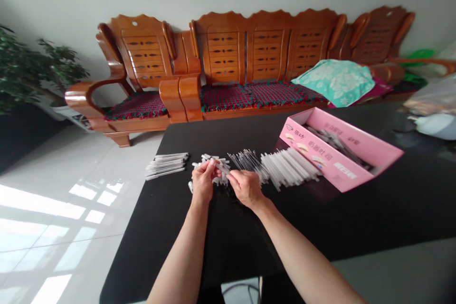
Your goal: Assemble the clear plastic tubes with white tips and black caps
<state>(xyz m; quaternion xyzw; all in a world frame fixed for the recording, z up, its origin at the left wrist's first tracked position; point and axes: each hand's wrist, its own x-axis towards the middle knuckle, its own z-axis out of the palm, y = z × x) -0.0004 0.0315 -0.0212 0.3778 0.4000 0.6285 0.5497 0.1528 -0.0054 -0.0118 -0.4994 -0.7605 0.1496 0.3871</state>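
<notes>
My left hand and my right hand meet above the black table, fingers pinched on a whitish pen that spans between them. Its ends are hidden in my fingers. Beneath and behind my hands lies a pile of short white pen caps. Thin dark pen refills fan out just beyond my right hand. Farther right, whitish pen barrels lie in a row side by side. Over on the left, several capped pens rest in a loose stack.
A pink open box holding more grey sticks stands at the right on the black table. Plastic bags sit at the far right edge. Behind the table runs a wooden bench, and a plant stands at left.
</notes>
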